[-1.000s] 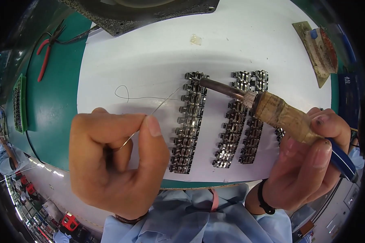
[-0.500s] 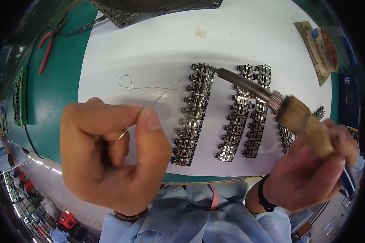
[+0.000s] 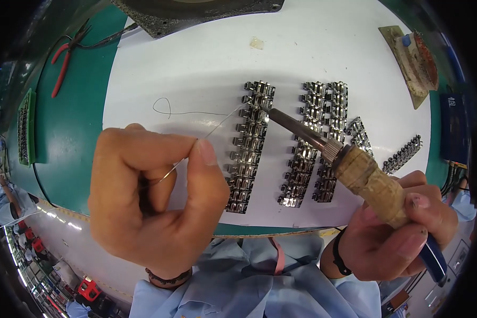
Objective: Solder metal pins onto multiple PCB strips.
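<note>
My left hand (image 3: 159, 196) pinches a thin length of solder wire (image 3: 215, 129) between thumb and forefinger. The wire's far end reaches the left edge of a strip of small metal parts (image 3: 249, 143), near its top. My right hand (image 3: 397, 233) is wrapped around the handle of a soldering iron (image 3: 365, 177), bound in tan tape. The iron slants up and left, its tip at the same strip, close to the wire's end. Whether tip and wire touch is too small to tell. Two more strips of metal parts (image 3: 306, 153) (image 3: 336, 111) lie to the right.
White paper (image 3: 196, 58) covers much of the green mat (image 3: 90, 106). Red-handled pliers (image 3: 62, 69) and a green-edged board (image 3: 26, 127) lie left. A dark frame-like object (image 3: 196, 16) sits at the back. Right are a worn block on a plate (image 3: 418, 63), shorter strips (image 3: 403, 153) and a blue box (image 3: 455, 127).
The iron's tip has moved down and slightly left along the strip, and my right hand has shifted left and down. My left hand with the solder wire has moved a little right.
</note>
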Available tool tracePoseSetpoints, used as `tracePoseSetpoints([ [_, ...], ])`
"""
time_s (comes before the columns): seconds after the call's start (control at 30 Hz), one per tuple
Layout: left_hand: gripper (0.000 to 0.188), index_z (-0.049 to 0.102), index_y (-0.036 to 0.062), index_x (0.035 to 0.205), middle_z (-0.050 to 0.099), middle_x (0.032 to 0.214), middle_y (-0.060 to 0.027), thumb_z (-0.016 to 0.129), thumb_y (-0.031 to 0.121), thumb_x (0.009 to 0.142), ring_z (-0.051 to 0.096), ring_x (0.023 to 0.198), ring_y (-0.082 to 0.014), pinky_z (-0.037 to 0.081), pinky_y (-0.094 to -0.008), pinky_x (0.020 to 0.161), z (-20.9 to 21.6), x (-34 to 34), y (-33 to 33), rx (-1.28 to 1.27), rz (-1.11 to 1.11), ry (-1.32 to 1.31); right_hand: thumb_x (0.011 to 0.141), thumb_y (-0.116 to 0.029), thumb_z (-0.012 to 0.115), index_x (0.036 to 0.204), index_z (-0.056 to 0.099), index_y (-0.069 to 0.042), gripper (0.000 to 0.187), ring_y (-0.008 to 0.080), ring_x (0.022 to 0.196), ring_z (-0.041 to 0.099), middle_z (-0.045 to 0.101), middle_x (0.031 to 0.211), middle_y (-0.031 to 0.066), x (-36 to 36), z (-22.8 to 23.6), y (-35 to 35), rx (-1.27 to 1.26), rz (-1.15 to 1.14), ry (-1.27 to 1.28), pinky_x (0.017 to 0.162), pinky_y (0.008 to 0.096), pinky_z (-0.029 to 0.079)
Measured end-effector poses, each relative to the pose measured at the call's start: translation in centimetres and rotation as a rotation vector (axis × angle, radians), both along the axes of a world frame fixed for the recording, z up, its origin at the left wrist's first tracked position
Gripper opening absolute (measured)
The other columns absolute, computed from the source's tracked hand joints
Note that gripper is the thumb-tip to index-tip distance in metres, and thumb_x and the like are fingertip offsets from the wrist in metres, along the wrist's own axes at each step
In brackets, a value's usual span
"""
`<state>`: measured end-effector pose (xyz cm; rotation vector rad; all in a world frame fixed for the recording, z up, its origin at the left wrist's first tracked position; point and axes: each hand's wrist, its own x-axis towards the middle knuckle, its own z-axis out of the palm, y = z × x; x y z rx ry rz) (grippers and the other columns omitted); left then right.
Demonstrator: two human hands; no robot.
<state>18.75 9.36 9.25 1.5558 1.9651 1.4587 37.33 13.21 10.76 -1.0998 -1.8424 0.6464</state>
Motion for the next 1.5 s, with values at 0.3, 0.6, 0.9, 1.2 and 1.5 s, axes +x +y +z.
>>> tracePoseSetpoints([
  [0.3, 0.014, 0.057, -0.0003, 0.084, 0.033, 0.062, 0.0083, 0.069, -0.007, 0.083, 0.023, 0.057, -0.0002, 0.016, -0.0198, 0.055, 0.2, -0.1, 0.2, -0.018, 0.002, 0.039, 0.098, -0.019, 0.041, 0.112, 0.049, 0.007, 0.03, 0.0145, 0.069, 0.045, 0.053, 0.094, 0.0145, 2.1, 0.1, -0.2, 0.016, 0.074, 0.014, 0.064, 0.0291, 0.038],
  [0.6, 0.014, 0.057, -0.0009, 0.086, 0.04, 0.066, 0.0076, 0.068, -0.009, 0.084, 0.023, 0.054, 0.003, 0.014, -0.017, 0.051, -0.1, -0.6, 0.1, -0.014, -0.051, 0.049, 0.097, -0.018, 0.042, 0.11, 0.049, 0.005, 0.028, 0.016, 0.07, 0.044, 0.052, 0.093, 0.0138, 2.5, 0.1, 0.0, 0.035, 0.146, 0.022, 0.067, 0.0309, 0.038],
  [0.9, 0.014, 0.057, -0.0002, 0.084, 0.037, 0.061, 0.0074, 0.068, -0.008, 0.083, 0.024, 0.057, -0.0005, 0.016, -0.0199, 0.055, -0.2, -0.8, 0.3, 0.047, -0.061, 0.057, 0.096, -0.018, 0.043, 0.108, 0.049, 0.004, 0.026, 0.0173, 0.071, 0.044, 0.052, 0.092, 0.0132, 2.6, -0.3, 0.3, 0.054, 0.209, 0.033, 0.068, 0.0325, 0.037],
  [1.2, 0.014, 0.056, 0.0007, 0.082, 0.033, 0.059, 0.0072, 0.067, -0.007, 0.082, 0.024, 0.059, -0.0027, 0.017, -0.0222, 0.057, -0.1, -0.2, 0.2, 0.03, -0.048, 0.048, 0.095, -0.018, 0.045, 0.113, 0.047, 0.004, 0.029, 0.0162, 0.064, 0.041, 0.051, 0.08, 0.0116, 1.8, -1.2, -0.6, 0.253, 0.059, 0.14, 0.06, 0.0308, 0.033],
  [1.5, 0.015, 0.056, 0.0002, 0.082, 0.032, 0.06, 0.0076, 0.067, -0.009, 0.082, 0.023, 0.058, -0.0017, 0.017, -0.0211, 0.057, 0.1, -0.1, 0.1, -0.026, -0.021, 0.056, 0.096, -0.019, 0.045, 0.109, 0.05, 0.005, 0.028, 0.0149, 0.061, 0.04, 0.051, 0.08, 0.0114, 1.5, -1.2, -0.2, 0.279, 0.054, 0.103, 0.058, 0.0302, 0.033],
])
